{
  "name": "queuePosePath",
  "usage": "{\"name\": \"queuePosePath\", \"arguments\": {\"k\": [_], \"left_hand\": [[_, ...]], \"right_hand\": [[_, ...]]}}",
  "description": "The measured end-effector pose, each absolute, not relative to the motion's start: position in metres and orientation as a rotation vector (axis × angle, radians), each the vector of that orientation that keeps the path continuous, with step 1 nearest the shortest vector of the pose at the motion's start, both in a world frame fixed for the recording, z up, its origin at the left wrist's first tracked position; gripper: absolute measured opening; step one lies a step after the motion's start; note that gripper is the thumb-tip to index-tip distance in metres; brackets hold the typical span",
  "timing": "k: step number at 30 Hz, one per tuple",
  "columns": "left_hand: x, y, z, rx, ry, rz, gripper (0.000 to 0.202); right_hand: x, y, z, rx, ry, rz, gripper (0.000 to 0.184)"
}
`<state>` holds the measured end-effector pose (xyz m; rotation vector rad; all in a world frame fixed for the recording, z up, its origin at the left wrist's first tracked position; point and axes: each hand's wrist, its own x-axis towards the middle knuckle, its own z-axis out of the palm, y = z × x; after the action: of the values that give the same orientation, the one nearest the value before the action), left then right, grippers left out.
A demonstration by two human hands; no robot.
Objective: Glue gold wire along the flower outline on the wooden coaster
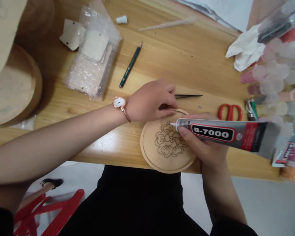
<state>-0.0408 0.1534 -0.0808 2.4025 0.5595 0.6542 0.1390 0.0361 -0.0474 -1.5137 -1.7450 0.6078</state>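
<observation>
The right hand wraps closed around a silver tube of B-7000 glue, its white nozzle right at the flower burned into a round wooden disc; whether the nozzle touches, I cannot tell. The disc lies at the table's near edge. The left hand, half curled and holding nothing, rests its fingertips on the disc's upper rim.

Just beyond lie one pair of black tweezers and one pair of red-handled scissors. Upper centre, there is one green pencil. A bubble-wrap bag at upper left holds pale square pieces. A wooden tabletop carries everything; a red chair shows at lower left.
</observation>
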Motion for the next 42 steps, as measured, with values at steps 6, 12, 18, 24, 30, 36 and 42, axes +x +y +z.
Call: {"name": "queuePosePath", "arguments": {"k": [6,12,18,24,30,36,42], "left_hand": [[-0.039,0.154,-0.077,2.417,0.611,0.552,0.017],[-0.037,0.153,-0.069,2.463,0.575,0.421,0.029],[-0.035,0.151,-0.068,2.514,0.586,0.402,0.033],[-0.034,0.151,-0.067,2.530,0.597,0.355,0.025],[-0.034,0.152,-0.066,2.550,0.574,0.327,0.028],[-0.034,0.152,-0.065,2.542,0.584,0.304,0.026],[-0.040,0.152,-0.064,2.409,0.584,0.484,0.023]], "right_hand": [[0.137,0.036,-0.050,-1.483,-1.755,0.615,0.017],[0.139,0.032,-0.054,-1.485,-1.670,0.563,0.022],[0.141,0.031,-0.056,-1.455,-1.645,0.597,0.026],[0.135,0.030,-0.053,-1.492,-1.609,0.588,0.021],[0.134,0.029,-0.050,-1.533,-1.653,0.581,0.018],[0.133,0.030,-0.049,-1.549,-1.632,0.582,0.016],[0.143,0.032,-0.054,-1.486,-1.569,0.545,0.014]]}}
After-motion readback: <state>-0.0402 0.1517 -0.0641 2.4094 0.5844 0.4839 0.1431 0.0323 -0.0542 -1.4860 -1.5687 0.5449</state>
